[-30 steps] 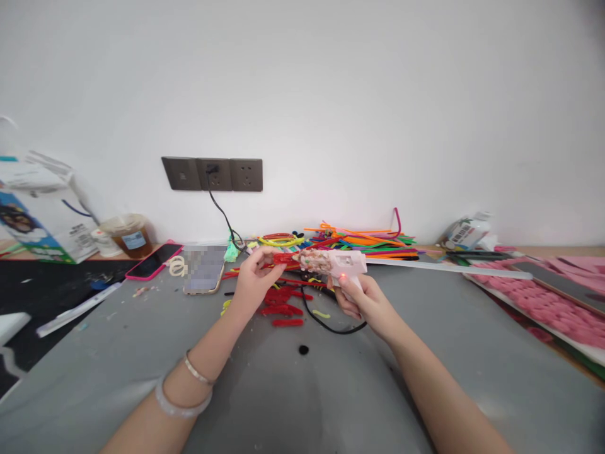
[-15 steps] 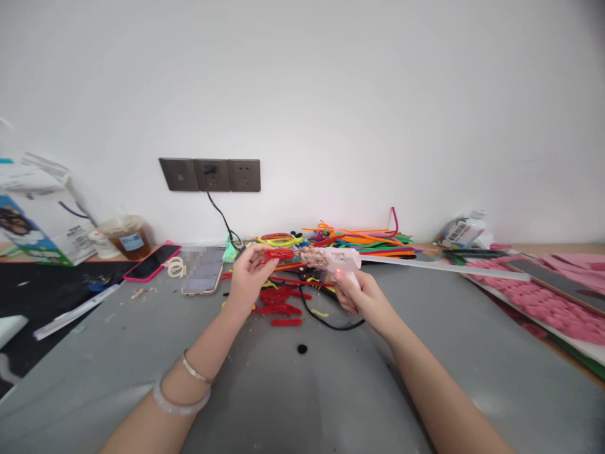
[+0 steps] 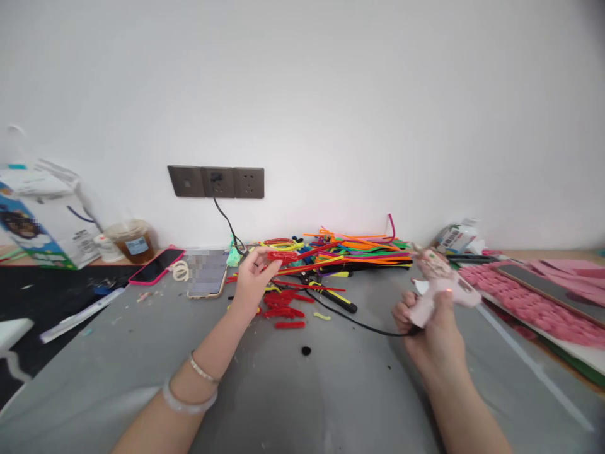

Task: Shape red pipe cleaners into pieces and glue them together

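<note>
My left hand [image 3: 253, 280] pinches a small red pipe-cleaner piece [image 3: 282, 256] above the grey table [image 3: 293, 391], its fingers closed on it. My right hand [image 3: 428, 325] grips a pink hot glue gun [image 3: 437, 284] out to the right, nozzle tilted up and away; a red light glows on its body. The gun's black cord [image 3: 350, 320] trails across the table toward the wall socket [image 3: 216, 181]. Below the left hand lie several red pipe-cleaner bits [image 3: 282, 309].
A pile of coloured pipe cleaners [image 3: 352, 249] lies by the wall. Two phones [image 3: 155, 266] [image 3: 206, 274], an iced drink cup [image 3: 130, 241] and a carton [image 3: 40, 217] sit at left. A tray of pink pieces [image 3: 534, 302] and a small bottle [image 3: 454, 237] stand at right.
My right hand has carried the glue gun away from the red piece, out to the right and lower. My left hand stays near the same spot, still holding the red piece.
</note>
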The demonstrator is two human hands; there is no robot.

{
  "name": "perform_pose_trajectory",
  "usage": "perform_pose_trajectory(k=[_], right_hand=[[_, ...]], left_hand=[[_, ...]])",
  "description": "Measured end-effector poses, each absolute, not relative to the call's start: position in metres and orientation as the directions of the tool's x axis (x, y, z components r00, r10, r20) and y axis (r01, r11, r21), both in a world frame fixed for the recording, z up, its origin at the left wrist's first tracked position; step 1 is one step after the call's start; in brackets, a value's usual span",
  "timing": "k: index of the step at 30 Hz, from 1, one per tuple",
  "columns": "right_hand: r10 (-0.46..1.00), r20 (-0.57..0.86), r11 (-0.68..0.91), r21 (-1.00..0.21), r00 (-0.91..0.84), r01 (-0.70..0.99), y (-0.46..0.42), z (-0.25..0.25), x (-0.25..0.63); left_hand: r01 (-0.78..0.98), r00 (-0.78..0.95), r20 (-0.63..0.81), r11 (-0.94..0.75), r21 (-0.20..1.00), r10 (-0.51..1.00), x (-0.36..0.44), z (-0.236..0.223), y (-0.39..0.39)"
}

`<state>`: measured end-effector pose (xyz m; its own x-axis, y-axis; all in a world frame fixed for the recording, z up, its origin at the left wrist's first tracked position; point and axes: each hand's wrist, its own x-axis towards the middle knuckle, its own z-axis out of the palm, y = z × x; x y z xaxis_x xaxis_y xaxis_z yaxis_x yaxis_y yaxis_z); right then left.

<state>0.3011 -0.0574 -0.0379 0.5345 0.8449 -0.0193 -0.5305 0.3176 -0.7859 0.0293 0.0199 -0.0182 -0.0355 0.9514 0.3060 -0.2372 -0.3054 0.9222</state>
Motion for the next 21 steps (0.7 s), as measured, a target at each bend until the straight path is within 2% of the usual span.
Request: perform_pose_trajectory(k=[4, 7, 14, 17, 19, 21], right_hand=[[0.78, -0.225, 0.265, -0.726, 0.583, -0.635, -0.067, -0.054, 0.324], [0.798, -0.253, 0.201, -0.744, 0.548, -0.637, -0.071, -0.058, 0.329], [0.908, -0.331, -0.139, -0.817, 0.258, -0.559, -0.075, -0.049, 0.338], [0.915, -0.341, -0.239, -0.889, 0.216, -0.391, -0.07, -0.043, 0.344], [0.912, -0.321, -0.285, -0.943, 0.255, -0.171, -0.067, -0.041, 0.348], [0.898, -0.287, -0.338, -0.935, 0.332, 0.106, -0.066, -0.042, 0.355]], left_hand=[[-0.242, -0.031, 0.301, -0.299, 0.923, 0.953, 0.029, -0.019, 0.02], [-0.232, -0.047, 0.311, -0.313, 0.921, 0.949, 0.028, -0.019, 0.021], [-0.25, -0.075, 0.313, -0.321, 0.913, 0.947, 0.026, -0.021, 0.025], [-0.254, -0.071, 0.32, -0.327, 0.91, 0.945, 0.025, -0.021, 0.026], [-0.251, -0.071, 0.321, -0.328, 0.911, 0.944, 0.025, -0.021, 0.026], [-0.249, -0.072, 0.324, -0.332, 0.91, 0.943, 0.025, -0.021, 0.027]])
